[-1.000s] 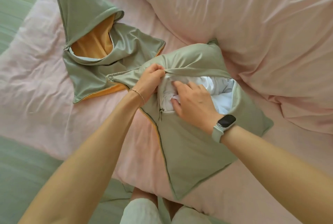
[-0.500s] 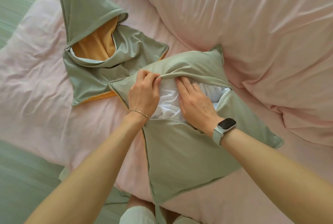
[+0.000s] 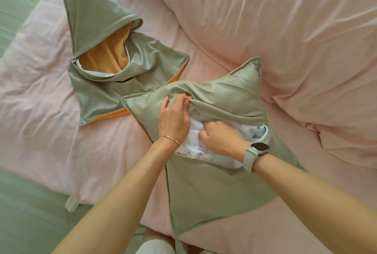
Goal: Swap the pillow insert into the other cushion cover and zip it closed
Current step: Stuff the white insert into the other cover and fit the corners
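A sage-green cushion cover (image 3: 210, 188) lies on the pink bed in front of me, its zip opening gaping wide. The white pillow insert (image 3: 251, 131) bulges out of that opening. My left hand (image 3: 173, 119) grips the upper edge of the opening and holds it up. My right hand (image 3: 220, 137), with a watch on the wrist, is curled into the white insert and clutches its fabric. A second green cover (image 3: 106, 82) with an orange lining lies crumpled and limp at the upper left, its opening agape.
Pink bedding (image 3: 40, 131) covers the bed, and a puffy pink duvet (image 3: 285, 29) rises at the back right. A green floor (image 3: 26, 213) shows at the left and bottom left. My knees are just visible at the bottom edge.
My right hand went from lying flat on the insert to clutching its fabric. The left hand kept its grip on the opening's edge, and the opening gapes wider.
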`<control>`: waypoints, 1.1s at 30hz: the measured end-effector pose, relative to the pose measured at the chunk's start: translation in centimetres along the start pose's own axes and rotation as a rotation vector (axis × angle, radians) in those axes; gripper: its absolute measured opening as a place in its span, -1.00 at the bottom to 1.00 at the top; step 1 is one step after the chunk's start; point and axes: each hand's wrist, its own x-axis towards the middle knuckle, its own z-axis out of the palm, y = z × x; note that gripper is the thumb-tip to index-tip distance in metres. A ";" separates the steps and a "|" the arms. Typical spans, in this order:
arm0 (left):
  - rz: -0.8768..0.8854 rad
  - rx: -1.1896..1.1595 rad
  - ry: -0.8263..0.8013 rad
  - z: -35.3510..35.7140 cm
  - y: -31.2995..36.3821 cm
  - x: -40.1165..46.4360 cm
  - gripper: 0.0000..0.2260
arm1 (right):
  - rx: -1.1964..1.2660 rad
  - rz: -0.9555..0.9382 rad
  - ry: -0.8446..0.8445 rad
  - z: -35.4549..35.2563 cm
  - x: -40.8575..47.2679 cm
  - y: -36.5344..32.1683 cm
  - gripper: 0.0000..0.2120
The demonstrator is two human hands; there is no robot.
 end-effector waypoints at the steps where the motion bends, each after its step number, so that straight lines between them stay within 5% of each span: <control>1: -0.017 -0.025 0.002 0.2 0.2 0.0 -0.70 | 0.051 0.000 -0.068 0.3 -0.3 0.4 -0.76; 5: -0.054 -0.176 -0.052 -0.2 1.0 0.2 -0.66 | 0.115 0.047 -0.177 0.9 1.4 1.6 -0.73; 9: 0.009 -0.198 -0.048 -1.7 0.9 -0.3 -0.73 | 0.040 0.047 0.075 0.3 5.3 1.8 -0.63; 13: 0.012 -0.080 0.030 -2.3 -1.5 -1.2 -0.82 | -0.002 0.033 0.102 1.4 3.5 -0.6 -0.61; 20: -0.114 0.048 0.099 -2.6 -1.8 -1.3 -0.80 | -0.313 -0.414 0.777 1.9 -1.5 -0.6 -0.74; 23: -0.158 -0.061 0.027 -3.4 -2.0 -0.4 -0.79 | -0.233 -0.625 0.706 2.1 -1.3 -1.0 -0.80; 27: -0.282 -0.189 -0.129 -3.8 -1.8 0.8 -0.61 | -0.251 -0.392 0.436 3.2 -0.1 -1.7 -0.53; 33: -0.550 -0.499 -0.350 -3.0 0.7 1.7 -0.76 | -0.114 -0.309 0.529 1.9 -2.2 -0.6 -0.64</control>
